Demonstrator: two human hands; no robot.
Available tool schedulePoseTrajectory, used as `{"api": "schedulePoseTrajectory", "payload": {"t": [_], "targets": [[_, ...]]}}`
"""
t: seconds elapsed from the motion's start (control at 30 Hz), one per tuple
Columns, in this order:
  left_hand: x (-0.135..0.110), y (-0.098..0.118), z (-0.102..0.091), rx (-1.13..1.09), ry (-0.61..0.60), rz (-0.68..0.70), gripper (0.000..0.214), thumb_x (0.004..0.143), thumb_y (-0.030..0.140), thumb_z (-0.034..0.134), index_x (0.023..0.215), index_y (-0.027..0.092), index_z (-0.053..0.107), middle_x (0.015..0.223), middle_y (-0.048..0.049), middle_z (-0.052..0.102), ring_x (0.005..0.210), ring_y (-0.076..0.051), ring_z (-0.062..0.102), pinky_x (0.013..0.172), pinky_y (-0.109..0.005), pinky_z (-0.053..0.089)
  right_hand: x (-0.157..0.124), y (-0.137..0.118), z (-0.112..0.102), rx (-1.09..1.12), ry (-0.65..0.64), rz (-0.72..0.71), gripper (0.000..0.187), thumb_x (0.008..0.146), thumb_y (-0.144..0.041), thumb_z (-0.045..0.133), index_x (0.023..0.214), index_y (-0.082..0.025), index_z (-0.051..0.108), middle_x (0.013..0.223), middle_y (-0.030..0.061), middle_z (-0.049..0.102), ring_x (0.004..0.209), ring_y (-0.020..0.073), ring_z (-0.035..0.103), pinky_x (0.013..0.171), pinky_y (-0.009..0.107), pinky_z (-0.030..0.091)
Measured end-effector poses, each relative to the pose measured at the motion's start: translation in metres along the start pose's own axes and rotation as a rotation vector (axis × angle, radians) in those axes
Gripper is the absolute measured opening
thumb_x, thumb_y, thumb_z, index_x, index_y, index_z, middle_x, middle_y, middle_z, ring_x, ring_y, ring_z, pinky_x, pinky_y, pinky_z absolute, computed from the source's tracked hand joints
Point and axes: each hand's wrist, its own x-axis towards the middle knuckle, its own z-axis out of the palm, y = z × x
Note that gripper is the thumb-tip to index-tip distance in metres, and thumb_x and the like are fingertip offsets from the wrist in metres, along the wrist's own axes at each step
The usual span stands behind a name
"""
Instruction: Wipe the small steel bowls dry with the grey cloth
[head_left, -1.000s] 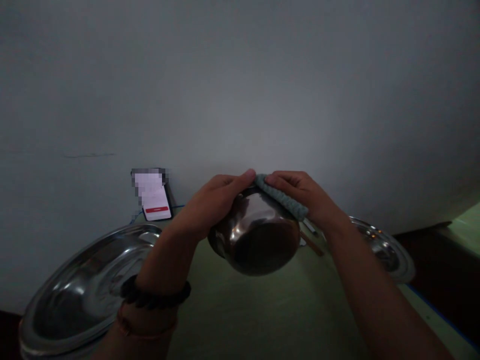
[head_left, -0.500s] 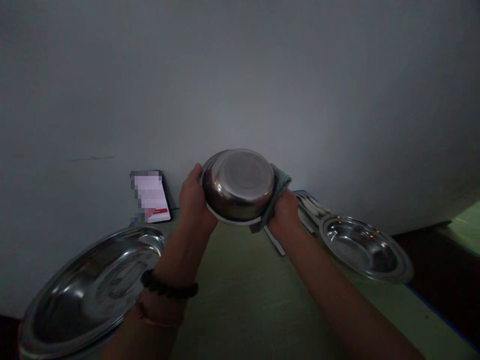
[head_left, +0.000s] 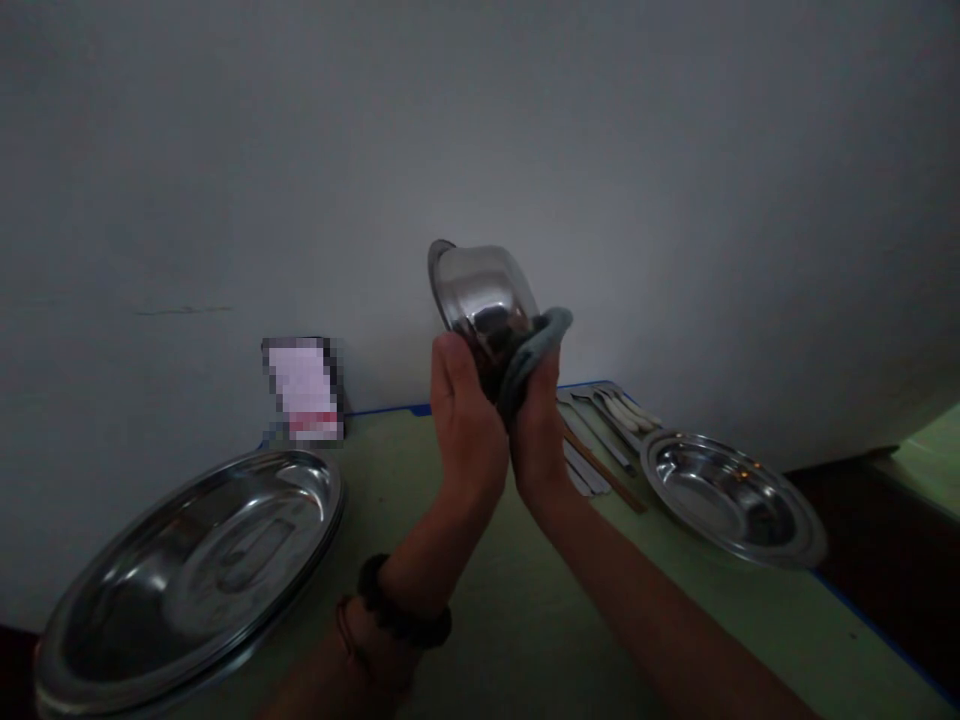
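Note:
I hold a small steel bowl (head_left: pixel 480 295) up in front of the wall, tilted on its side with its rim toward the upper left. My left hand (head_left: pixel 465 425) grips the bowl from below, fingers closed around its lower edge. My right hand (head_left: pixel 538 435) is closed on a grey-green cloth (head_left: pixel 534 345) and presses it against the bowl's right side. The two hands touch each other at the palms. A dark bead bracelet sits on my left wrist.
A large steel platter (head_left: pixel 187 560) lies at the lower left of the green table (head_left: pixel 510 610). A shallow steel plate (head_left: pixel 731 495) lies at the right, with several spoons and utensils (head_left: pixel 607 420) behind it. A phone (head_left: pixel 304 390) leans on the wall.
The bowl has been lifted higher and turned from bottom-up onto its side. Both hands have come together beneath it, and the cloth has moved along its right side.

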Motion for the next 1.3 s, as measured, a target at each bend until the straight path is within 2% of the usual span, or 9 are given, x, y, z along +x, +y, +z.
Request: {"api": "schedulePoseTrajectory", "payload": {"t": [0.1,0.3,0.43,0.63,0.8,0.9,1.0,1.17,1.3], "targets": [[-0.001,0.003,-0.006,0.327,-0.030,0.142,0.029,0.091,0.041,0.042,0.076,0.022,0.059,0.077,0.0016,0.061,0.082,-0.014,0.057,0.076,-0.021,0.043,-0.004,-0.002,-0.002,-0.316,-0.026,-0.247,0.068,0.090,-0.051,0.032,0.145,-0.015,0.017,0.155,0.0122,0.011,0.142,0.0222,0.012,0.115,0.046,0.014],[0.004,0.012,-0.013,0.635,-0.060,0.226,0.034,0.091,0.035,0.039,0.061,0.021,0.050,0.066,0.0015,0.054,0.067,-0.014,0.049,0.063,-0.024,0.037,0.005,-0.012,-0.013,-0.648,-0.149,-0.643,0.054,0.094,-0.034,0.028,0.145,-0.021,0.018,0.153,0.0093,0.021,0.142,0.0228,0.013,0.114,0.049,0.019],[0.006,0.021,-0.009,0.746,-0.069,0.315,0.037,0.092,0.031,0.037,0.056,0.021,0.044,0.059,0.0021,0.051,0.059,-0.013,0.046,0.057,-0.025,0.033,0.005,-0.018,-0.016,-0.718,-0.151,-0.763,0.048,0.094,-0.032,0.028,0.141,-0.023,0.030,0.150,0.0057,0.030,0.143,0.0210,0.011,0.115,0.049,0.016],[0.016,0.041,-0.012,0.944,-0.218,0.287,0.045,0.088,0.033,0.043,0.045,0.019,0.037,0.046,0.0038,0.039,0.047,-0.010,0.036,0.049,-0.027,0.026,0.011,-0.018,-0.022,-0.602,-0.199,-0.797,0.046,0.094,-0.028,0.029,0.138,-0.020,0.037,0.144,0.0072,0.041,0.138,0.0182,0.028,0.114,0.043,0.023],[0.032,0.054,-0.025,0.708,-0.050,0.024,0.043,0.077,0.047,0.057,0.046,0.019,0.049,0.043,0.0036,0.044,0.042,-0.010,0.038,0.043,-0.025,0.026,0.019,-0.031,-0.031,-0.409,-0.195,-0.569,0.038,0.095,-0.036,0.031,0.121,-0.025,0.055,0.129,0.0031,0.057,0.123,0.0181,0.048,0.106,0.038,0.035],[0.037,0.055,-0.026,0.427,0.053,-0.082,0.033,0.073,0.042,0.064,0.053,0.019,0.053,0.046,0.0040,0.050,0.042,-0.010,0.044,0.044,-0.022,0.035,0.023,-0.037,-0.034,-0.315,-0.138,-0.447,0.036,0.094,-0.041,0.033,0.105,-0.024,0.063,0.112,0.0027,0.065,0.113,0.0188,0.054,0.100,0.037,0.039],[0.039,0.052,-0.023,0.145,0.089,-0.239,0.023,0.079,0.033,0.058,0.061,0.018,0.056,0.051,0.0026,0.056,0.051,-0.012,0.056,0.054,-0.022,0.047,0.027,-0.037,-0.033,-0.270,-0.115,-0.394,0.036,0.093,-0.042,0.035,0.104,-0.025,0.064,0.110,0.0019,0.065,0.116,0.0190,0.052,0.099,0.036,0.040],[0.041,0.041,-0.018,-0.233,0.145,-0.348,0.030,0.090,0.020,0.034,0.073,0.015,0.059,0.062,-0.0009,0.062,0.070,-0.013,0.064,0.076,-0.027,0.052,0.028,-0.023,-0.029,-0.335,-0.139,-0.430,0.041,0.095,-0.040,0.028,0.121,-0.025,0.055,0.120,0.0025,0.060,0.123,0.0194,0.047,0.105,0.041,0.035],[0.041,0.037,-0.014,-0.266,0.208,-0.300,0.037,0.090,0.011,0.025,0.076,0.015,0.059,0.059,-0.0015,0.061,0.077,-0.012,0.065,0.081,-0.024,0.051,0.021,-0.010,-0.026,-0.502,-0.174,-0.614,0.047,0.095,-0.037,0.027,0.139,-0.023,0.035,0.141,0.0055,0.043,0.134,0.0203,0.035,0.111,0.045,0.028]]}}
